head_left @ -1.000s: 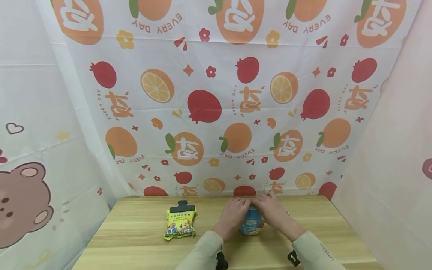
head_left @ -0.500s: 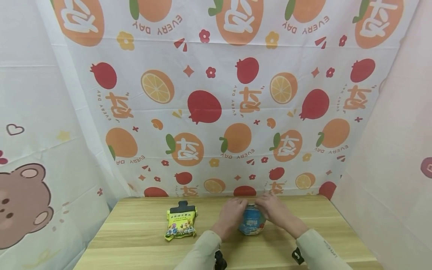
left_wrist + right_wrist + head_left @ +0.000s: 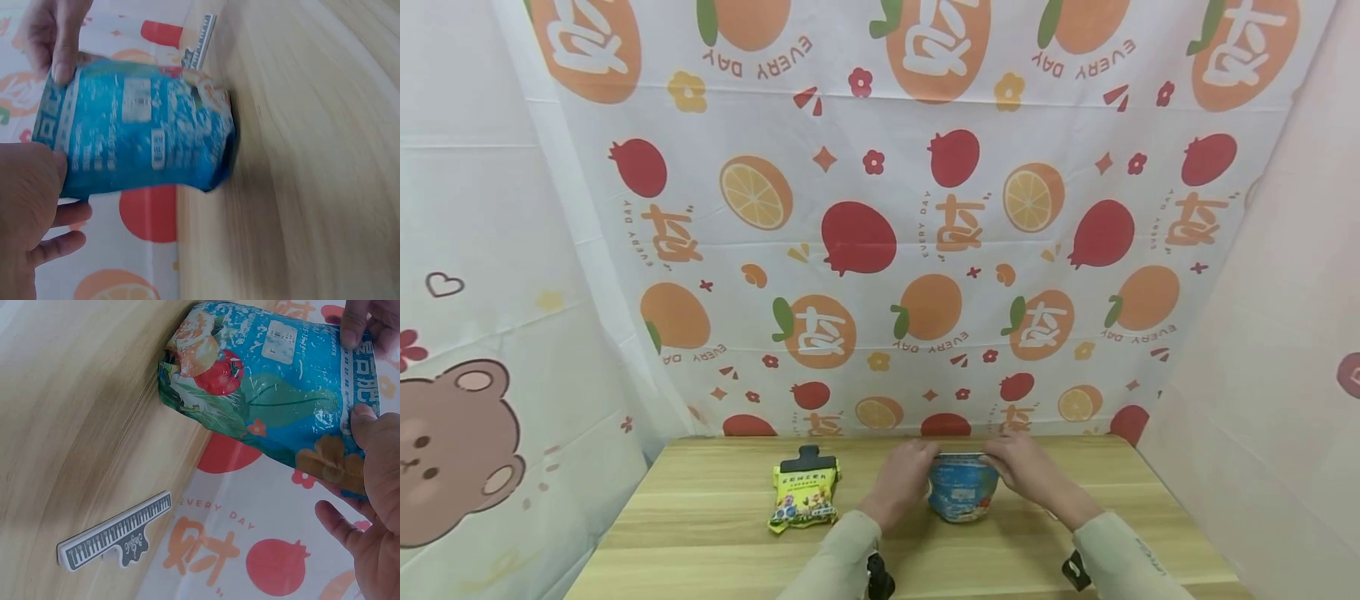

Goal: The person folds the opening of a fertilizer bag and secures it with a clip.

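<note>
A blue fertilizer bag [image 3: 962,492] with vegetables printed on it stands on the table, its top edge drawn out straight between both hands. My left hand [image 3: 898,483] pinches the left top corner, thumb on the printed face in the left wrist view. At the opposite corner my right hand [image 3: 1033,473] holds the edge between thumb and fingers, some other fingers sticking out free below. A bag clip [image 3: 115,531] with a piano-key pattern lies on the table, on the right hand's side of the bag. Whether the bag's mouth is sealed cannot be seen.
To the left on the wooden table [image 3: 700,533] lies a yellow packet [image 3: 805,500] with a black clip [image 3: 808,458] across its top. A fruit-print cloth [image 3: 865,317] hangs right behind the table's back edge. Pale cloths flank both sides.
My hands have moved apart, left hand leftward and right hand rightward. The bag's top, bunched between them before, is now pulled wide and straight. The yellow packet stays put.
</note>
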The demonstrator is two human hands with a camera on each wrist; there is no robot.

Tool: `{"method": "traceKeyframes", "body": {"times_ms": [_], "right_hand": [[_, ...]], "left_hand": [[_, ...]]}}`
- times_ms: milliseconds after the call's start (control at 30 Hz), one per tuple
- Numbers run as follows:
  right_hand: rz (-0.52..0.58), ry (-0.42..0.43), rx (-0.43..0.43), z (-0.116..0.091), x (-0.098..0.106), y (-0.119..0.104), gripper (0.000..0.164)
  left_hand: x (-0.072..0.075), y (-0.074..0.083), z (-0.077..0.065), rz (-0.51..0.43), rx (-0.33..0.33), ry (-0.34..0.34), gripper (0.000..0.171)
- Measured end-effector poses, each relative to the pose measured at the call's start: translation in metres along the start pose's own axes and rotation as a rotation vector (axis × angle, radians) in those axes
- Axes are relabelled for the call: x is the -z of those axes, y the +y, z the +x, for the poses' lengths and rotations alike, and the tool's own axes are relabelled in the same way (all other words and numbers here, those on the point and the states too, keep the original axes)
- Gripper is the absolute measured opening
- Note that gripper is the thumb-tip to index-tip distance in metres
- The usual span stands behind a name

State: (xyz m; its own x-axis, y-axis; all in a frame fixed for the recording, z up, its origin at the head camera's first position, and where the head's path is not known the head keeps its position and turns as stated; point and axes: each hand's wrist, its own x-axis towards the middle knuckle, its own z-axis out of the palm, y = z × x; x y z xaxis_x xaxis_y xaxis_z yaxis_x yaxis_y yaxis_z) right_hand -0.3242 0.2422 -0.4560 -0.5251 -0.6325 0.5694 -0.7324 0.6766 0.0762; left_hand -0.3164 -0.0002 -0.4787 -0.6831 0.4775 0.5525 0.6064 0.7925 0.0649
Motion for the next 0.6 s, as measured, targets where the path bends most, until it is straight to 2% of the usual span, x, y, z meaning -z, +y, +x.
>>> {"method": "traceKeyframes", "body": {"times_ms": [233, 500, 600], "right_hand": [[0.018, -0.011, -0.016, -0.0014, 0.0013, 0.003, 0.008], [0.043, -0.037, -0.092, -0.0047, 0.0019, 0.0072, 0.006], [0.072, -0.045, -0.148, -0.0084, 0.0041, 0.0083, 0.007]], "left_hand": [[0.0007, -0.008, -0.0049, -0.07, 0.021, 0.005, 0.005], [0.0007, -0.0101, -0.0047, -0.114, 0.012, 0.023, 0.007], [0.0002, -0.011, -0.0056, -0.14, 0.01, 0.031, 0.008]]}}
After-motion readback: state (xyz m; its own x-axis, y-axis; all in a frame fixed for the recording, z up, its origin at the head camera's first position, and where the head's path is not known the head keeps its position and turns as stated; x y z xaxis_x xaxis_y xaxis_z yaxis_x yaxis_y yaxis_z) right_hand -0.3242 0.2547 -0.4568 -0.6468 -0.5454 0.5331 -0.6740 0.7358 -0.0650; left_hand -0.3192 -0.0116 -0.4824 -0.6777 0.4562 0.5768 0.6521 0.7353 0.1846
